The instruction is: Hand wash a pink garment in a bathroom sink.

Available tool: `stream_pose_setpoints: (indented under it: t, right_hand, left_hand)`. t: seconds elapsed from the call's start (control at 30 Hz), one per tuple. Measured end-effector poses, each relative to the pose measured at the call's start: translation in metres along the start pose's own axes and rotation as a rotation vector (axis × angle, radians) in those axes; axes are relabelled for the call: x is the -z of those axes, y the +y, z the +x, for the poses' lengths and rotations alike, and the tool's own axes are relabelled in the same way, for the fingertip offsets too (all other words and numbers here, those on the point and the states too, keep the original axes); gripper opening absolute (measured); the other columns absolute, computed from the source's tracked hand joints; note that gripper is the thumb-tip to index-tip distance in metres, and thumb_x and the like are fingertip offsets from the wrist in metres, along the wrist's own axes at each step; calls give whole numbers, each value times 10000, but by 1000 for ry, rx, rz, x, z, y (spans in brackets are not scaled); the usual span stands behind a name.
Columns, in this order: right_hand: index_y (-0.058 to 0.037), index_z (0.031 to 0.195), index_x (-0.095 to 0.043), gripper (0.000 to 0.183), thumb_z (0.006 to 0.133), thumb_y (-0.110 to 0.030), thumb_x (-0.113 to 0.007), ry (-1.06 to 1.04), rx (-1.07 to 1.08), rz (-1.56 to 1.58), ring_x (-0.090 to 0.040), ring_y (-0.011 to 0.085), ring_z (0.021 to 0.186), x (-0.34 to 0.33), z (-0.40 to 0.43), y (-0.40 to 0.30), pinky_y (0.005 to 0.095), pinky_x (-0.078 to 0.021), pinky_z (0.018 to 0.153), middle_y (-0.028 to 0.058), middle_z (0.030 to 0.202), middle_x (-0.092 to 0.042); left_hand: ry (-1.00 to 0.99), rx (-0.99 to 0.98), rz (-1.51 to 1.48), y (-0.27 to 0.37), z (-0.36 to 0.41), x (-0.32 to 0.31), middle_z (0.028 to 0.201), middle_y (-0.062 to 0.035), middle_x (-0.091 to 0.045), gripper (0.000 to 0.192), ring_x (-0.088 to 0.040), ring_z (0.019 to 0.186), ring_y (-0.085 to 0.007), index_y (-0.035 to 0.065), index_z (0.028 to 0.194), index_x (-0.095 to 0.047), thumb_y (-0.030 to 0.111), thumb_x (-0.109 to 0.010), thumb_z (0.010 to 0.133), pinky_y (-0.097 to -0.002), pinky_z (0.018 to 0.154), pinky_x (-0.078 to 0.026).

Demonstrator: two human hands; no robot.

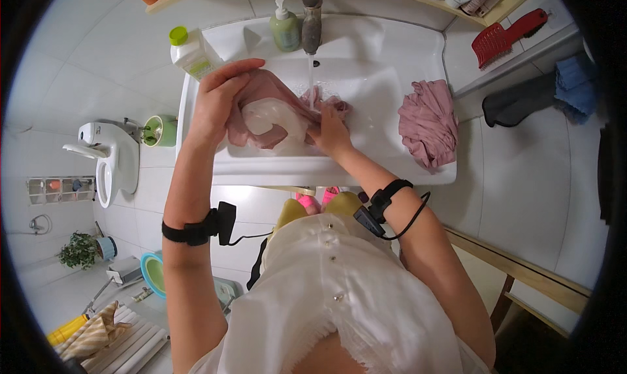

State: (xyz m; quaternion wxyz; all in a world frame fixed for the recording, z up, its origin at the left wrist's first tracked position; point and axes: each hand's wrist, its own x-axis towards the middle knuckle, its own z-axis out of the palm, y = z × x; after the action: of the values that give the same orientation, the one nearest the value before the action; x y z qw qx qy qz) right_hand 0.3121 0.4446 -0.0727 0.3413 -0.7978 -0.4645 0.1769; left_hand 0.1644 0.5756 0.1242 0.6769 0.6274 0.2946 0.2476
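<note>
A wet pink cloth, partly covered with white suds, is stretched between my two hands over the white washbasin. My left hand holds up its left part, thumb and fingers pointing right. Lower and to the right, my right hand grips the bunched part near the basin's middle. Water runs from the faucet onto the cloth just beyond my right hand. A folded, crumpled pink garment lies on the basin's right ledge, apart from my hands.
A green pump bottle stands left of the faucet. A white bottle with a green cap is at the basin's back left corner, close to my left hand. A red hairbrush hangs on the right wall, below a shelf with toiletries.
</note>
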Motion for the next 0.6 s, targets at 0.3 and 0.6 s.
stream_pose_setpoints:
  t: [0.3,0.6]
  right_hand:
    - [-30,1035,-550,255,804,-119,-485,5,-241,559,-556,173,763,85,49,14,305,-467,649,71,911,-590]
    - [-11,989,-547,216,826,-132,-472,-12,41,573,-489,73,765,191,59,-63,213,-399,676,-3,833,-545]
  left_hand:
    - [111,28,296,-8,-8,33,996,-116,-584,280,-539,914,-158,-43,1023,-581,89,-531,782,-268,819,-433]
    - [392,-164,1207,-11,11,18,934,-83,-568,224,-564,836,-288,74,876,-568,274,-570,775,-377,666,-450]
